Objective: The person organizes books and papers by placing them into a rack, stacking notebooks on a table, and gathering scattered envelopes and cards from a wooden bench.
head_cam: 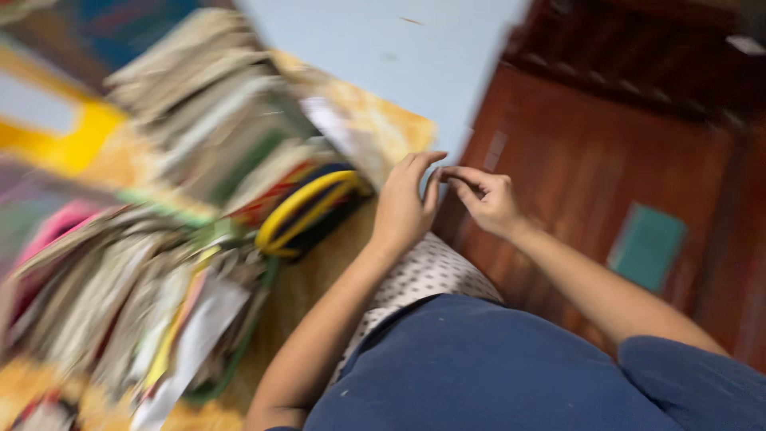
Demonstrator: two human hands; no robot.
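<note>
My 2 hands meet in front of me, fingertips together.

My left hand [403, 209] and right hand [488, 201] touch at the fingertips, both grips pinched together; the blur hides whether anything small sits between them. Just left lies a dark pouch with yellow bands [311, 209], untouched, beside 2 leaning rows of papers [152, 263] on the patterned table [391, 128]. Nothing looks sorted yet.

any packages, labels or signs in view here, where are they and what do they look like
Stacked papers and booklets: left, messy heap, pale with pink and green edges; too blurred to tell labels.
Pouch: beside the left hand, dark with yellow trim.
Teal rectangle: flat on the brown wood, right.
</note>
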